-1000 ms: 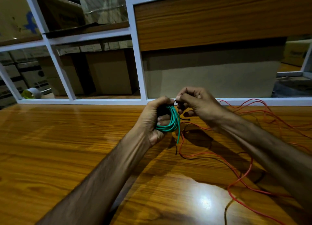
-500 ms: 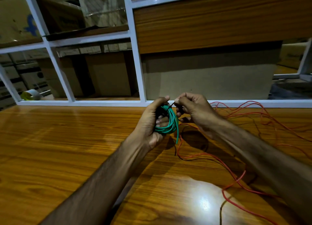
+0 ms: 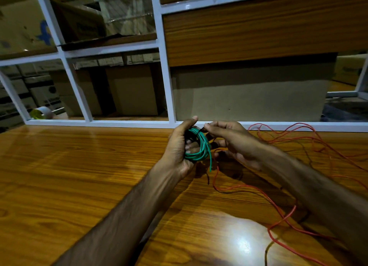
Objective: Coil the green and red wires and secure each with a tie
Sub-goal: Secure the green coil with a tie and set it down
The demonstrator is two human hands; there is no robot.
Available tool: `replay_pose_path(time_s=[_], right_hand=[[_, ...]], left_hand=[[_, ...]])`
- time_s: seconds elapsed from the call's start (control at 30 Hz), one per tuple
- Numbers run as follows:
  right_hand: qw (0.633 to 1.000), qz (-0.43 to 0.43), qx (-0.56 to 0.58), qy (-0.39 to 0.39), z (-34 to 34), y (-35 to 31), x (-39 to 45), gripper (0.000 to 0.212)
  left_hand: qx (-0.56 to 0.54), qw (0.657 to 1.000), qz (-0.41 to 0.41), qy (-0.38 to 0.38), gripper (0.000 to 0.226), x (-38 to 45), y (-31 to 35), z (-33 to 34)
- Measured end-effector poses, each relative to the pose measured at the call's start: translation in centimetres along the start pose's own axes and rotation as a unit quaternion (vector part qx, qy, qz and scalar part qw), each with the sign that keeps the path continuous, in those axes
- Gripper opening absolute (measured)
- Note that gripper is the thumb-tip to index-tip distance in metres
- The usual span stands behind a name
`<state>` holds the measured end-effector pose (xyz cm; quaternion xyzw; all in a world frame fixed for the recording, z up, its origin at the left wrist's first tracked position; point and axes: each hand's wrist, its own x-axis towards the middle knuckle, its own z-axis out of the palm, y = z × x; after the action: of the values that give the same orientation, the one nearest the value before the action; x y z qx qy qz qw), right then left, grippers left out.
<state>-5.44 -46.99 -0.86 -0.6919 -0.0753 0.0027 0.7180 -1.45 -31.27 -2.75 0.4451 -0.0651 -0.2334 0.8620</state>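
The green wire [image 3: 201, 146] coil is gripped in the left hand [image 3: 180, 146]; a dark tie [image 3: 203, 128] (barely visible) is pinched by right hand [image 3: 229, 140] fingertips above it.

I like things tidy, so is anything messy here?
Yes. The thin red wire sprawls in loose tangled loops over the glossy wooden table, uncoiled. The green wire coil sits neatly in the left hand, one end dangling.
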Motion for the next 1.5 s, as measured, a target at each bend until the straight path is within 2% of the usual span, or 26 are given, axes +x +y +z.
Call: replay_pose_path(time_s=[0.1,0.2,0.33,0.43,0.53,0.63,0.73,0.83,0.93,1.07,1.2,1.37,1.5], right_hand=[[0.999,0.033,-0.021,-0.024,-0.2,-0.1,-0.3,0.024],[0.996,0.046,-0.033,-0.064,0.0,0.0,-0.7,0.027],[0.996,-0.026,-0.084,-0.030,0.7,0.2,-0.4,0.022],[0.995,-0.043,-0.081,-0.030,0.9,0.7,-0.1,0.027],[0.998,-0.032,-0.049,-0.013,0.8,1.6,0.2,0.042],[1.000,-0.024,0.010,0.015,1.1,1.9,0.4,0.044],[0.997,-0.002,0.071,0.019,2.0,1.5,0.2,0.041],[0.995,0.020,0.100,-0.003,3.0,1.1,-0.3,0.041],[0.996,0.015,0.084,-0.014,3.8,1.1,-0.8,0.026],[0.999,-0.002,0.037,0.012,3.9,1.3,-0.9,0.017],[0.999,-0.002,0.024,0.035,3.3,1.6,-0.2,0.017],[0.994,-0.016,0.048,0.098,2.1,1.7,1.1,0.012],[0.988,-0.005,0.094,0.119,1.2,1.4,1.5,0.014]], left_hand=[[-0.011,1.000,0.010,0.024,0.051,0.2,0.4,-0.1],[-0.033,0.998,0.026,0.056,0.062,0.2,0.6,-0.1],[-0.055,0.990,0.052,0.117,0.063,0.9,0.5,-0.9],[-0.054,0.984,0.066,0.156,0.062,0.8,0.6,-0.8],[-0.039,0.984,0.072,0.156,0.062,0.6,0.6,-0.4],[-0.013,0.985,0.062,0.163,0.066,0.8,0.6,-0.5],[-0.009,0.978,0.067,0.199,0.072,0.9,0.7,-0.6],[-0.023,0.966,0.104,0.235,0.065,1.1,0.6,-0.5],[-0.019,0.960,0.117,0.254,0.064,1.1,0.7,-0.4],[0.001,0.961,0.107,0.256,0.077,1.5,0.6,-0.9],[0.005,0.976,0.067,0.206,0.088,1.2,0.9,-0.8],[0.014,0.975,0.113,0.190,0.059,1.0,1.1,-0.4],[0.035,0.979,0.104,0.172,0.051,1.1,1.1,-0.5]])
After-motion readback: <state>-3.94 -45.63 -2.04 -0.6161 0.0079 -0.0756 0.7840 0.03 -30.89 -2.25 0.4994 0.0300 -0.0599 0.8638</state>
